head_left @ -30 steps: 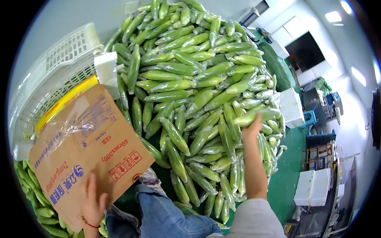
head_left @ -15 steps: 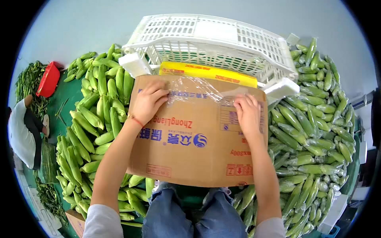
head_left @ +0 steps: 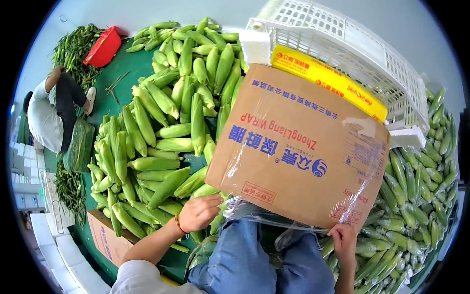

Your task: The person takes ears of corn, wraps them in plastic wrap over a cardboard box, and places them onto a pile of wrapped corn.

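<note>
Right hand pinches plastic film along the carton; left hand curls nearby, its hold unclear

A red basin rests against a leafy green heap. Another person sits near it, by what seems a green sack.

A flattish cardboard box lay right of centre, above my knees, plastic film along its lower edge between my left hand and my right hand. Behind it, toward the upper right, stood a crate, with a long carton between them. Loose corn spread to my left, bagged corn at far right; a co-worker sat at far left, below a basin.
</note>
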A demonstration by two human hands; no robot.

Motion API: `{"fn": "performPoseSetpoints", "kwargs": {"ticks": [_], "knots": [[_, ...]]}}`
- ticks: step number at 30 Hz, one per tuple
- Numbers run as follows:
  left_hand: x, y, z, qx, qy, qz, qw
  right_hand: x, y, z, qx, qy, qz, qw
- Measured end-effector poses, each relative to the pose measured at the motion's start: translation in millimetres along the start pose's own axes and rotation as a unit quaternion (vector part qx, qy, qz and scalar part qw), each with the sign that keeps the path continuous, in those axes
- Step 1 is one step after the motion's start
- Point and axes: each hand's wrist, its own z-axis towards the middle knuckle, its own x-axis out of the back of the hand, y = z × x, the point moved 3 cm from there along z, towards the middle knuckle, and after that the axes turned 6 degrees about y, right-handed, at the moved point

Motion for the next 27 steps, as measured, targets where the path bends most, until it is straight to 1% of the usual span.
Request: {"fn": "performPoseSetpoints", "kwargs": {"ticks": [1,2,3,4,5,6,7,8,10,12,14,16,17,18,19,20,22,23,24,25,26,27], "knots": [[-4,-14,-25,0.065,-0.174,0.065,0.980,-3,0,0,-0.020,0.006,0.017,1.000],[-3,-34,-57,0.126,-0.342,0.125,0.923,-5,0,-2,-0.044,0.012,0.033,0.998],[14,-48,-70,0.176,-0.230,0.240,0.926,-5,-1,-3,-0.068,0.021,0.048,0.996],[30,-63,-85,0.220,-0.110,0.346,0.905,-4,-2,-1,-0.063,0.013,0.047,0.997],[36,-87,-127,0.351,-0.200,0.322,0.856,-2,-5,2,-0.060,0.004,0.044,0.997],[40,-104,-168,0.469,-0.287,0.289,0.784,-1,-6,4,-0.059,-0.004,0.041,0.997],[47,-104,-174,0.497,-0.295,0.264,0.772,-2,-4,5,-0.046,0.005,0.034,0.998],[51,-104,-177,0.521,-0.304,0.239,0.761,-3,-1,4,-0.066,-0.007,0.049,0.997],[56,-110,-198,0.554,-0.165,0.181,0.795,-1,-5,2,-0.094,-0.010,0.057,0.994],[69,-98,-154,0.632,-0.001,0.070,0.772,-2,-7,3,-0.088,0.001,0.038,0.995],[80,-69,-77,0.503,0.107,0.069,0.855,-4,-10,2,-0.092,0.012,0.022,0.995],[71,-26,18,0.385,0.074,0.063,0.918,-7,-13,1,-0.097,0.029,0.012,0.995],[55,-5,66,0.272,-0.027,0.100,0.957,-7,-13,1,-0.097,0.023,0.012,0.995],[35,14,108,0.148,-0.124,0.140,0.971,-9,-12,-1,-0.068,0.036,-0.009,0.997],[14,33,145,0.036,-0.119,0.160,0.979,-5,-19,-1,-0.059,0.021,-0.060,0.996],[-6,51,172,-0.078,-0.113,0.178,0.974,2,-30,-2,-0.053,0.006,-0.110,0.993],[-44,69,201,-0.147,-0.100,0.148,0.973,23,-47,-5,-0.111,-0.024,0.014,0.993],[-49,69,210,-0.128,-0.126,0.122,0.976,33,-53,-7,-0.140,-0.040,0.078,0.986],[-52,69,216,-0.108,-0.155,0.096,0.977,49,-53,-7,-0.108,-0.015,0.141,0.984],[-56,67,220,-0.085,-0.187,0.071,0.976,55,-56,7,-0.088,0.045,0.287,0.953],[-60,61,221,-0.061,-0.208,0.038,0.975,56,-62,25,-0.069,0.101,0.426,0.896],[-69,54,216,-0.071,-0.198,0.032,0.977,38,-59,47,0.015,0.131,0.287,0.949]]}}
